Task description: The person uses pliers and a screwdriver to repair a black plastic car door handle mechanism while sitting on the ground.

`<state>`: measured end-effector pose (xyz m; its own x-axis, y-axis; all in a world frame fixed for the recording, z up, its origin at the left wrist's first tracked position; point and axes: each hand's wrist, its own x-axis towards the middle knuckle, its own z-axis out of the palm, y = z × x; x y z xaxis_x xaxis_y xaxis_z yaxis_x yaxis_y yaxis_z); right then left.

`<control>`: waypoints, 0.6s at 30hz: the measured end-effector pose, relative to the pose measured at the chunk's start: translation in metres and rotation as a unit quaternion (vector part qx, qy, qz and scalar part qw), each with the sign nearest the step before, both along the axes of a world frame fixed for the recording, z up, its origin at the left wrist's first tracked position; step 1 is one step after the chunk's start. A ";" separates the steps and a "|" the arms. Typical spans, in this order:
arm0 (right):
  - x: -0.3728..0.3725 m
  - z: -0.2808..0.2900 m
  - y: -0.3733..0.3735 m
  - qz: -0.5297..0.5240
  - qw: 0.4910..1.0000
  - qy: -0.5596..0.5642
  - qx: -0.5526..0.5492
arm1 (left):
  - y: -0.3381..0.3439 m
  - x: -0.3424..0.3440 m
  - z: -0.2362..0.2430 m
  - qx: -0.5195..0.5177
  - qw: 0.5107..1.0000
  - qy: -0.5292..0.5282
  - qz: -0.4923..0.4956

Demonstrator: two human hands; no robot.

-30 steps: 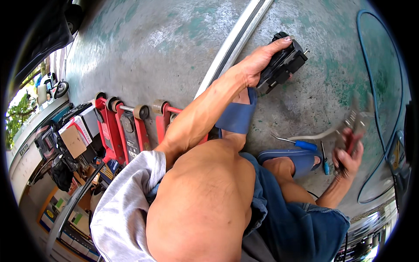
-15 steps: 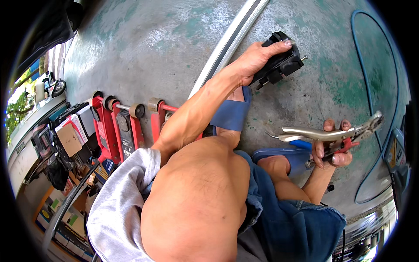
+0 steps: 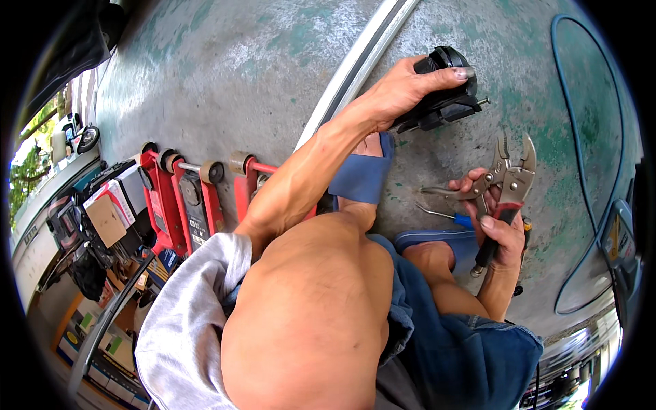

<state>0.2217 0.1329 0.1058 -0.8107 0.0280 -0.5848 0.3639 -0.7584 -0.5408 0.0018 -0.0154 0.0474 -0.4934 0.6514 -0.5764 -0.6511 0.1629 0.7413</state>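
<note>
left hand (image 3: 404, 90) grips the black part (image 3: 441, 102), thumb on top, other fingers hidden; just right of the white rail (image 3: 355, 65) | right hand (image 3: 504, 239): fingers curl round the silver pliers (image 3: 512, 181), mouth wide; farther right of the rail | floor (image 3: 225, 102): blue-handled tool (image 3: 463, 220) right of the rail; red jacks (image 3: 164, 219) left of it

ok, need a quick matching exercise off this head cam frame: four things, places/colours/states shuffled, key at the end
1. Pliers
2. Black part
3. Hose
4. Jacks

A. Red, at picture left
B. In the left hand
C. Blue, on the floor at picture right
D. In the right hand, jaws apart

Pairs: 1-D, 2-B, 3-C, 4-A
</note>
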 end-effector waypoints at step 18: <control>-0.008 -0.019 0.004 0.212 0.845 -0.079 0.484 | -0.003 0.002 0.015 -0.062 0.978 0.177 -0.087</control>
